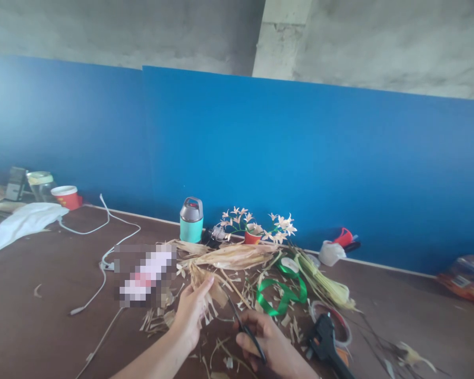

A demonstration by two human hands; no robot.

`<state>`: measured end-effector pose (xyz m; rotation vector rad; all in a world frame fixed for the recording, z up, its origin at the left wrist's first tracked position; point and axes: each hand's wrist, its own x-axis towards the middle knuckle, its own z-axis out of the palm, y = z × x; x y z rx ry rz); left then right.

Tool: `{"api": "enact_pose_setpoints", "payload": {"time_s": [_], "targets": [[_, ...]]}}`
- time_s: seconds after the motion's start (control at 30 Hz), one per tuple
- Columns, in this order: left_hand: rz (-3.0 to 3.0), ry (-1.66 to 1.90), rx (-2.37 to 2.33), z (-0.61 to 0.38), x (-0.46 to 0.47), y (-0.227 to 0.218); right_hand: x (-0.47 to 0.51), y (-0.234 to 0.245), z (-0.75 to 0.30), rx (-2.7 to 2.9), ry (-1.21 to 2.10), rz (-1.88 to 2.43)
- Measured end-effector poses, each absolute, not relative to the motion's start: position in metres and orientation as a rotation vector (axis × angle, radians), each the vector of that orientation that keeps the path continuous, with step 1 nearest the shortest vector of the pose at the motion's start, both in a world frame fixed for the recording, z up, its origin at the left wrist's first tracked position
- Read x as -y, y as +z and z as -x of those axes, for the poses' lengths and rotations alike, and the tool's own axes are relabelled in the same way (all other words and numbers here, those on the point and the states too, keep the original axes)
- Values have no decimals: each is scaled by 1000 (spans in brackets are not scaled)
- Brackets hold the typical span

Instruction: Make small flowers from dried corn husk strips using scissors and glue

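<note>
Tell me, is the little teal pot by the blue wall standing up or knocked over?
Standing up. The teal pot sits on its base on the table, its grey lid on top with the handle pointing upward.

On the brown worktop (43, 316), a teal flask (191, 221) stands at twelve o'clock against the blue wall (300, 158), a pot of pale flowers (253, 235) just beside it at one. Green ribbon (282, 296) curls at two, a black glue gun (324, 337) lies at four. A white cable (120, 220) trails at ten, a red cup (66, 197) beyond it.
</note>
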<state>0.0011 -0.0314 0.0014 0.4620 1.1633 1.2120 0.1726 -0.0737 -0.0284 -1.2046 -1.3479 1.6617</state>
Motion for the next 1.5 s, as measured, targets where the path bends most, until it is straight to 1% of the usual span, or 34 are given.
{"api": "enact_pose_setpoints", "payload": {"time_s": [0.5, 0.83, 1.07, 1.27, 1.5], "targets": [[-493, 1219, -1182, 0, 29, -4, 73, -28, -174, 1368, 1660, 1209], [-498, 1190, -1074, 2, 28, -8, 73, -26, -174, 1355, 1664, 1201], [-510, 1197, -1078, 2, 29, -1, 72, -34, -177, 1349, 1646, 1212], [-530, 1210, -1142, 3, 28, 5, 73, -30, -178, 1395, 1626, 1221], [-550, 1144, -1081, 5, 24, 6, 74, -28, -181, 1407, 1635, 1246]]}}
